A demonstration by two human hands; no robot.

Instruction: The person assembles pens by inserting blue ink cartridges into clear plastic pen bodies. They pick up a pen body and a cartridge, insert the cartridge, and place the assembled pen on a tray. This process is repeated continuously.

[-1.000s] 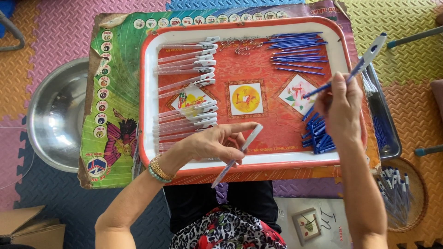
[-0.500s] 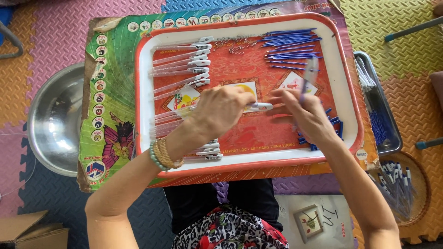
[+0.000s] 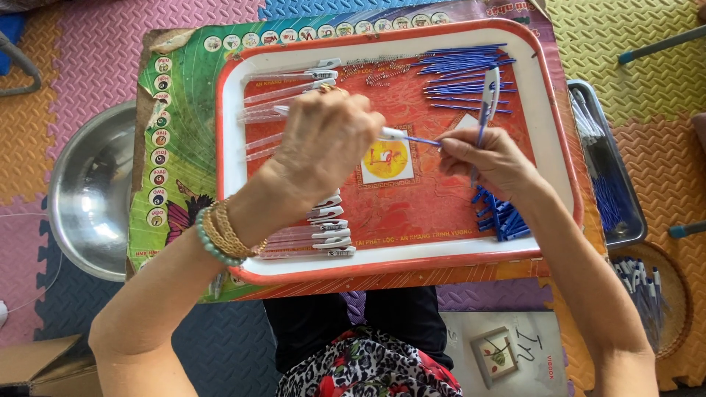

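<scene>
Red tray, two hands, left hand and right hand, one refill

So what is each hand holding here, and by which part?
The left hand grips a clear plastic pen barrel by its rear; only the tip end shows. The right hand pinches a thin blue refill at one end, with another pen held at its lower end.

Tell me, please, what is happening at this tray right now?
A person is putting pens together over a red tray. The left hand holds a clear pen barrel, and the right hand feeds a blue refill into its end while also holding another pen. Clear barrels lie at the left of the tray, loose refills at the top right.
</scene>
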